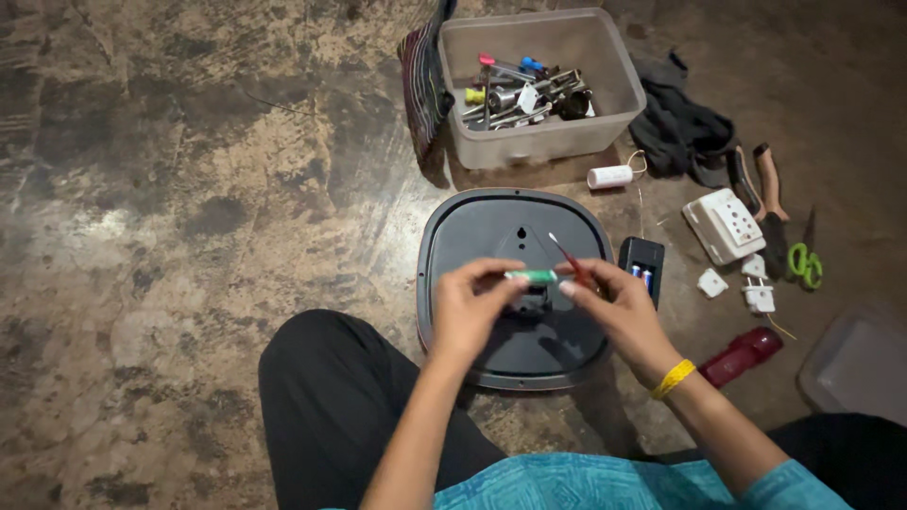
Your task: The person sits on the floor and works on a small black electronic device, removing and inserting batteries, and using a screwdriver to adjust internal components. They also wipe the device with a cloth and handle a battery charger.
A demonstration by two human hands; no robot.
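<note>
My left hand [470,307] and my right hand [614,307] together hold a small green cylinder, like a battery [531,276], by its two ends. My right hand also grips a thin red-handled tool [567,253] that points up and away. Both hands hover above a dark, rounded-square clock back [453,236] lying face down on the floor, over its small centre module [534,300].
A translucent plastic tub [605,66] of tools stands behind. To the right lie a black battery holder [641,266], a white capacitor [610,177], a white socket [724,225], plugs, pliers [767,189], green scissors [805,263], a red object [743,356], dark cloth [682,127] and a lid [860,364].
</note>
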